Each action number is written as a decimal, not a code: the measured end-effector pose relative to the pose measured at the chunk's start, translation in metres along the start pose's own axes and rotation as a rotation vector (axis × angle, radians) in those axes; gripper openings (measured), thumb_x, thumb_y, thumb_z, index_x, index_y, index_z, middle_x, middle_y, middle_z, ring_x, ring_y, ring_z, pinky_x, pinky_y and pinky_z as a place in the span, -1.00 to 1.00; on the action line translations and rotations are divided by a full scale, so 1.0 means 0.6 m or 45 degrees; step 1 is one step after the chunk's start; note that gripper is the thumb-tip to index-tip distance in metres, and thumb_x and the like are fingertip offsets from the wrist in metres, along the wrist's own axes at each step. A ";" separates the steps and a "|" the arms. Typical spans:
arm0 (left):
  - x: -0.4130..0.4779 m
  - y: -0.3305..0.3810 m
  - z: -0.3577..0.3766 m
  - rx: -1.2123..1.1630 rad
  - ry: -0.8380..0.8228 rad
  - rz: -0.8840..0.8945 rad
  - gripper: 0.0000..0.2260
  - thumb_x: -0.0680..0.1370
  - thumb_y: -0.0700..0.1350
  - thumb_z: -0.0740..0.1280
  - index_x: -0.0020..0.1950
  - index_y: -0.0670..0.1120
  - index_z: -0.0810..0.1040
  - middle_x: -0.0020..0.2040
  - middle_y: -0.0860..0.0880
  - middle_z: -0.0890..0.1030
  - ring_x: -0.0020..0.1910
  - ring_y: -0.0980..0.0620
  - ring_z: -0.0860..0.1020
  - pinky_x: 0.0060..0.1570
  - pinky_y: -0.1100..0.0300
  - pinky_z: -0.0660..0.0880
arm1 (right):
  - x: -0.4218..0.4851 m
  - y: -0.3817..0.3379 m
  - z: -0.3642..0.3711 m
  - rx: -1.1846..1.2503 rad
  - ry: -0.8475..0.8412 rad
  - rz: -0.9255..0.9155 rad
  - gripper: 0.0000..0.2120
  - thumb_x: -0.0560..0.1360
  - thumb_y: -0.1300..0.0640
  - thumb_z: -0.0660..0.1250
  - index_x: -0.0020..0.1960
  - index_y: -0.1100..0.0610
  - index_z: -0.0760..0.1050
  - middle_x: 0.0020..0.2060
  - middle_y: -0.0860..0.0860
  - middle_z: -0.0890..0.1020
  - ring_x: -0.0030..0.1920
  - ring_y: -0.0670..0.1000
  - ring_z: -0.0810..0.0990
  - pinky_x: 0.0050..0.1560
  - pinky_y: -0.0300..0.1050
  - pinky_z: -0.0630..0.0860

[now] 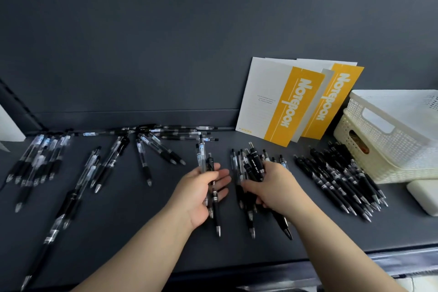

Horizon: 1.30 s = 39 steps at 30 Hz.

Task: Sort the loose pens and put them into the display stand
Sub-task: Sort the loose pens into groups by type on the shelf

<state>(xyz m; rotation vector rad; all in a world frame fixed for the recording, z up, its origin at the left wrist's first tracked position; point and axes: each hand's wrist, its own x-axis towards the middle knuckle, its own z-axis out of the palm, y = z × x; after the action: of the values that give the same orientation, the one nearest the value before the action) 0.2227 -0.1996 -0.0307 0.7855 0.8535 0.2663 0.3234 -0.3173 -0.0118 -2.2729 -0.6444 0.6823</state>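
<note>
Black and clear pens (106, 166) lie scattered over the left half of our dark shelf (147, 225), some fanned out, some blurred at the lower left. At the centre of the frame our left hand (201, 189) holds a small clutch (201, 156) of them, clear and black, with the thumb curled over the barrels and the tips pointing toward the lower edge. Just right of it our right hand (272, 187) grips a bundle (254, 166) of black pens, fingers wrapped round it; we cannot tell whether its lower ends touch the shelf. Further right a pile (339, 180) of black pens lies roughly parallel. A row (180, 133) runs along the back wall. Two yellow-and-white notebooks (279, 104) lean on that wall at upper right, beside a cream basket (384, 140); a white box (424, 197) sits below it at the right edge.
</note>
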 end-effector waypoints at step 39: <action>-0.014 -0.078 0.103 1.681 0.243 0.392 -0.26 0.56 0.04 0.26 0.55 -0.11 -0.13 0.53 -0.08 0.09 0.50 -0.09 0.07 0.41 0.05 0.14 | 0.029 0.186 -0.195 -0.473 0.502 -0.001 -0.61 0.47 0.26 0.28 0.28 0.27 0.36 0.17 0.23 0.48 0.17 0.23 0.46 0.04 -0.02 0.41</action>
<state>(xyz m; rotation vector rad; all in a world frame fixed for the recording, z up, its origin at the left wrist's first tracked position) 0.2598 -0.2678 -0.0342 2.1568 1.0514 0.0063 0.4372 -0.4326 -0.0215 -2.6439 -0.6146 0.1026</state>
